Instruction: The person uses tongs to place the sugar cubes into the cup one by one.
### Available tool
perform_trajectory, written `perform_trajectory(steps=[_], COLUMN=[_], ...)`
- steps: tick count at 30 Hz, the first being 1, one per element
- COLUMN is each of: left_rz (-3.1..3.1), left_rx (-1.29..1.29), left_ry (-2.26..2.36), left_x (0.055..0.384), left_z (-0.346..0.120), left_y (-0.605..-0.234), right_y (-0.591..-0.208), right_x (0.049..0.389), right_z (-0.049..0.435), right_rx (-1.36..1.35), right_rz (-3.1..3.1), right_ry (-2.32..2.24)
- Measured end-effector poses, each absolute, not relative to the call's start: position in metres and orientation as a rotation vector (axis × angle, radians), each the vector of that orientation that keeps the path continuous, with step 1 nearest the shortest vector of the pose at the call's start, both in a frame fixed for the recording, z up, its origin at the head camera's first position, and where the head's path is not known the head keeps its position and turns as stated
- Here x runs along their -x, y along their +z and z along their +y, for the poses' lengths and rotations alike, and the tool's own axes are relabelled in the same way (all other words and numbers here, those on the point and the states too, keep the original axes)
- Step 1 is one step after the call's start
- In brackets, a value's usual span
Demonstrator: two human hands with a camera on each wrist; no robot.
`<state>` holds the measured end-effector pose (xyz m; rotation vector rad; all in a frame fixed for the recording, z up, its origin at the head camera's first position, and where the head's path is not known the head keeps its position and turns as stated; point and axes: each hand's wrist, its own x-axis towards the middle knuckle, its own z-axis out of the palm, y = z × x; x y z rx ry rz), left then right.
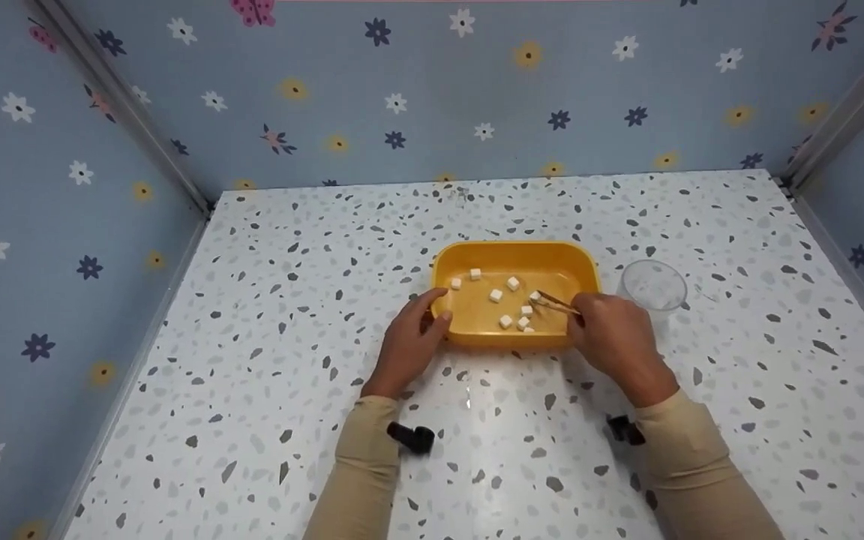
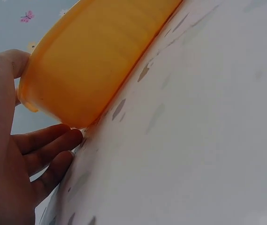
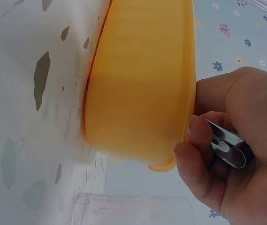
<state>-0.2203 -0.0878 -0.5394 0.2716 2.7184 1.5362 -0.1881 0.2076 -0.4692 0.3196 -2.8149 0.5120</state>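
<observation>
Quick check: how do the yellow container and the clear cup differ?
The yellow container is larger and oblong; the clear cup is smaller and round. The container holds white cubes; the cup shows none. Both stand on the speckled table.

High head view, facing forward-down, both wrist views low, close, tilted, facing the shared yellow tub [image 1: 511, 259]

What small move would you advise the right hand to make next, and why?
Perhaps the right hand should squeeze the metal tweezers gently, since their tips sit at a white cube inside the yellow tub, and a firm grip isn't clear.
</observation>
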Motion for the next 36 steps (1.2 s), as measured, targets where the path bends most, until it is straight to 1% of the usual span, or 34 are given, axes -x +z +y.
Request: perform_trajectory(steps=[20,36], left_rz=[2.733,2.706], left_rx=[-0.238,-0.227], left_ry=[1.507,1.596], left_x=[0.2204,0.2220], left_z=[-0.0845,-0.0839], left_y=[-0.5374,-0.5387], right_y=[-0.4698,-0.4692], right_x=[0.1862,0.1871], right_z=[0.2067,0.2064], right_rx=[-0.321,-0.277], right_rz=[-2.807,-2.831], right_ry=[0.452,0.492])
